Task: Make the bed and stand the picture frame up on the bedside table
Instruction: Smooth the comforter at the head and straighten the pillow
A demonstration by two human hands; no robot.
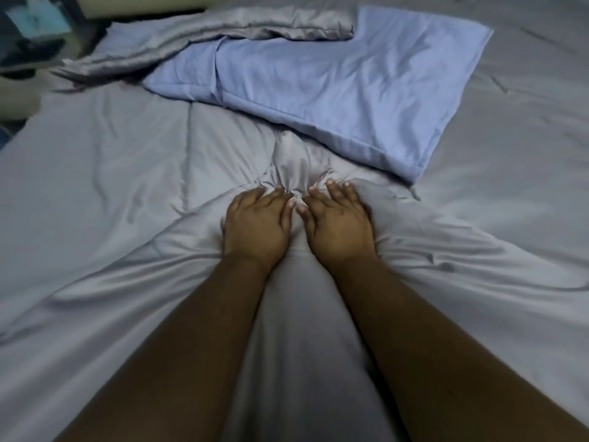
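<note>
The duvet lies flat at the left and bunches mid-bed, where the left hand and right hand press side by side, fingers curled into one gathered fold. Better to sweep outward, flattening toward the blue pillow. No frame shows.

Left hand and right hand side by side, fingers bunching grey duvet; blue pillow beyond
</note>
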